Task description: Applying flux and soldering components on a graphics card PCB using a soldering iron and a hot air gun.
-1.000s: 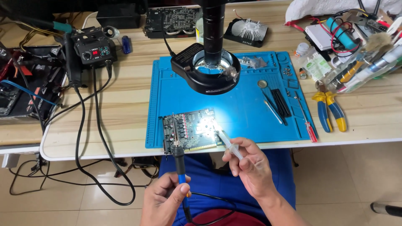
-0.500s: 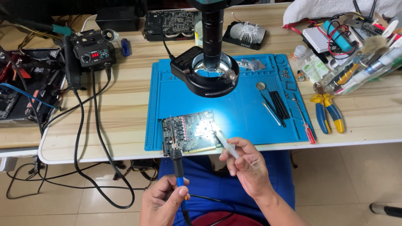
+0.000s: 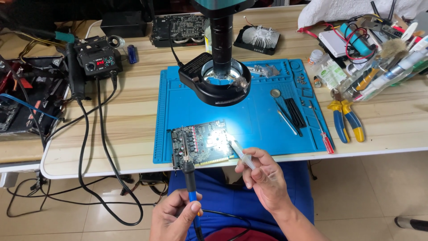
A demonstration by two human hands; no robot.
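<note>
Head view, looking down on a wooden desk [image 3: 392, 127] with a blue work mat [image 3: 263, 120]. Both hands sit low, near the desk's front edge and apart from each other. The left hand [image 3: 176, 218] is closed around the blue grip of a soldering iron [image 3: 189, 178], whose tip rests over the left side of a green circuit board [image 3: 200, 143]. The right hand [image 3: 265, 178] pinches a small clear syringe [image 3: 240, 152], its nozzle touching the brightly lit right corner of that board. The board lies on the mat's near edge, just ahead of both hands.

Judging by this, paste or flux is being laid on the board before soldering; the next move likely calls for a steady squeeze and bringing the iron tip across to the same spot.

Beyond the hands, a black ring light [image 3: 216, 82] on a dark column shines down. Far to the left stands a black soldering station [image 3: 98, 58] with a small red display. To the right lie yellow-and-blue pliers [image 3: 345, 120], a red-handled screwdriver [image 3: 322, 129], and a white-and-green packet [image 3: 330, 73]. A clear tray of tools [image 3: 383, 71] sits further right.
</note>
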